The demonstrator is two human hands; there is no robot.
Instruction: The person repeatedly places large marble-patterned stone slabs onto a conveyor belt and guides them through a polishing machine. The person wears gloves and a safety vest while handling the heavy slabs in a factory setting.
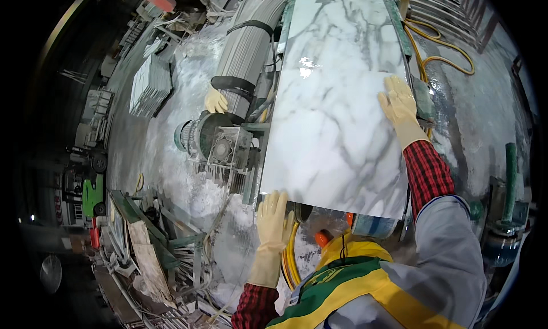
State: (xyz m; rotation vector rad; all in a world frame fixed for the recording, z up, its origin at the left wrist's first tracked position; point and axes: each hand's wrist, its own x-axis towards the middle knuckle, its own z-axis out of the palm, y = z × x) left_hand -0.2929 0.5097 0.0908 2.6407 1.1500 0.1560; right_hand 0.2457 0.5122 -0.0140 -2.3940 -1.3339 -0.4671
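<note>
A long, glossy white slab with grey marble veins (337, 129) lies in front of me, running away to the far edge of the view. My right hand (399, 109), in a cream rubber glove, rests with fingers spread along the slab's right edge. At the near left corner is my left hand (273, 223), gloved the same way, its fingers stretched out at the slab's edge. Whether the left thumb reaches under the slab I cannot tell. Both hands are open.
Left of the slab stand a geared motor (222, 143) and a bundle of grey strips (245, 49); a cream glove (216, 101) shows between them. A yellow hose (439, 58) loops at the right. Scrap frames (148, 243) and a green forklift (91, 195) are further left.
</note>
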